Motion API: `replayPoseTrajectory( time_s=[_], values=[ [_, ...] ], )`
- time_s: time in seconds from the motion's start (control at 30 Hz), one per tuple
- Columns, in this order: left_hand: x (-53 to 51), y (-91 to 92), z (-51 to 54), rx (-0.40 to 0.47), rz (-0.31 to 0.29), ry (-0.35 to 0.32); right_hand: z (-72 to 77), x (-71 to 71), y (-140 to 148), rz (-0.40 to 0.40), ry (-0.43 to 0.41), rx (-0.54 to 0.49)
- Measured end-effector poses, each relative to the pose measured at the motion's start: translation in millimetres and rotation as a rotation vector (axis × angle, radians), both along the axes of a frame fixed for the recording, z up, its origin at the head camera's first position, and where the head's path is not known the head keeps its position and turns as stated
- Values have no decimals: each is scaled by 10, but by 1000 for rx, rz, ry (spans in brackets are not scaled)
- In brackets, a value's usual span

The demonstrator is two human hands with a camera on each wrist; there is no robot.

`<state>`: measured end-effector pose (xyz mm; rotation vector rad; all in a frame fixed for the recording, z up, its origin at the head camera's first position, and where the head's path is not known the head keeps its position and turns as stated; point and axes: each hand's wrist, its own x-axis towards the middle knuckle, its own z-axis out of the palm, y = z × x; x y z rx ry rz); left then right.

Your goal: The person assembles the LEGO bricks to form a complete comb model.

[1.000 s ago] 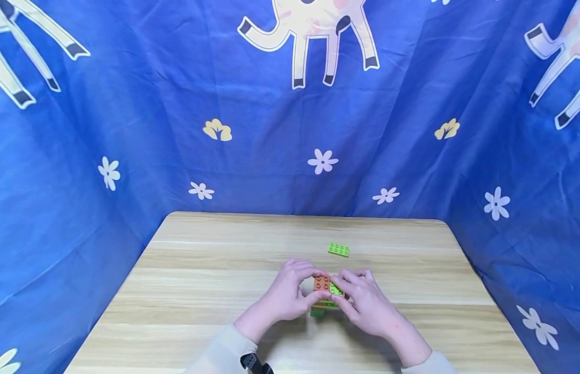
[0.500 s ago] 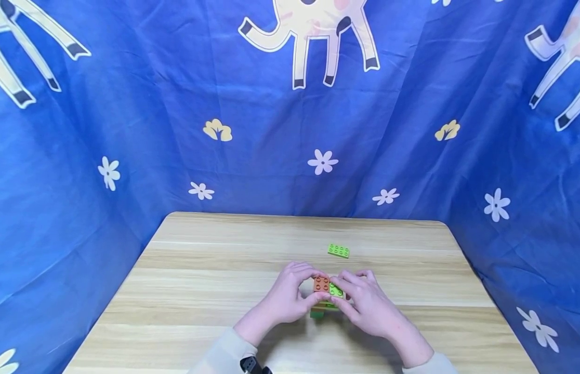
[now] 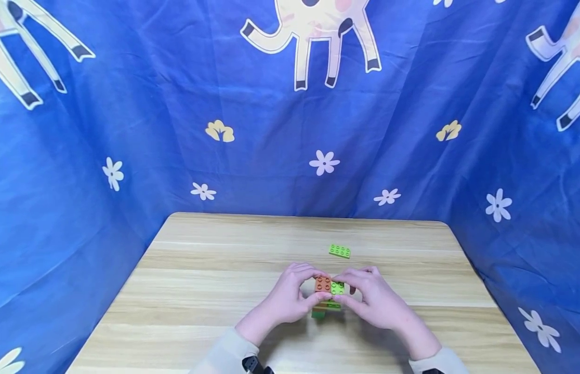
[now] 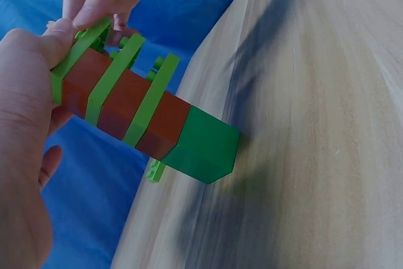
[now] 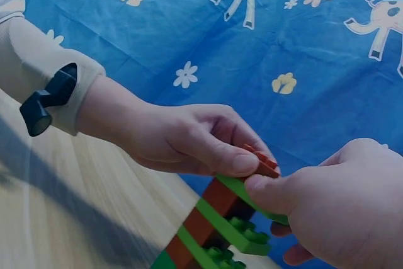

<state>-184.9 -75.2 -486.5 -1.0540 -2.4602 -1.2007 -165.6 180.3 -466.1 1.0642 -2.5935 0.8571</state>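
Observation:
A tower (image 4: pixel 129 105) of brown bricks alternating with light green plates rises from a dark green brick (image 4: pixel 204 146). Its plates jut out to one side, studs showing. On top is a brown brick (image 3: pixel 323 284), beside the studded end of the uppermost light green plate (image 3: pixel 338 288). My left hand (image 3: pixel 290 293) grips that top brown brick from both sides, thumb nearest me. With thumb and fingers, my right hand (image 3: pixel 376 301) pinches the jutting end of the top plate. Whether the tower's base touches the table is unclear.
A loose light green plate (image 3: pixel 339 251) with two rows of studs lies on the wooden table (image 3: pixel 215 249) beyond the hands. A blue patterned curtain (image 3: pixel 271 156) stands behind the table and along both sides.
My right hand has shifted slightly to the right, its fingers spreading off the top plate's studs toward its edges. The left hand and the tower keep nearly the same place.

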Motion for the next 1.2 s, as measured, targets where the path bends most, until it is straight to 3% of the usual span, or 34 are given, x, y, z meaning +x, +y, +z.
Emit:
replayPoseTrajectory(
  time_s=[0.17,0.4,0.67,0.9,1.2],
  values=[
    [-3,13,-5,0,0,-16,64,-44,82,-27,-38,-35],
    [2,8,-16,5,6,-34,84,-175,180,-22,-28,-72],
    [13,9,-15,5,14,-50,-20,-369,261,-30,-14,-117],
    [28,13,4,1,17,-58,-98,-487,275,-122,-102,-80],
    [38,10,-5,-1,25,-85,-245,-681,253,-153,-147,-66]
  ],
)
